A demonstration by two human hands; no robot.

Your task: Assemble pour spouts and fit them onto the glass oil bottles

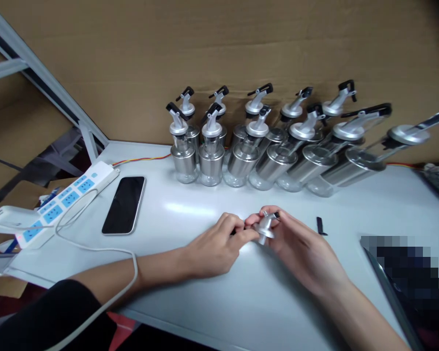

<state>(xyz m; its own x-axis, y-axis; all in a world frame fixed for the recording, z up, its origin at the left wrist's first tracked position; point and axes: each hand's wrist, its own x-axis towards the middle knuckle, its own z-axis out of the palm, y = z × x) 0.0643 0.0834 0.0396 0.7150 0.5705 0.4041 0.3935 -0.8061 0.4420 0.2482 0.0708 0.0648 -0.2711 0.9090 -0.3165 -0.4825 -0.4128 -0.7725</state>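
Right hand (307,253) has a silver spout (265,228) pinched in its fingers, just above the tabletop (212,317), near the front edge. Left hand (215,248) is right up against it: fingers curled, one fingertip at the spout's base. Something dark shows between the left fingers; too small to ID, can't tell if they grip it.

Loose black lever (319,226) lies on the tabletop just beyond the right hand. Bottles (210,165) stand in two rows at the back against cardboard (241,44), six in front, spouts fitted, most with black levers on top. Phone (124,204) on the left, screen dark. Power strip (70,199) beside it; white cable (95,247) loops across the left forearm.
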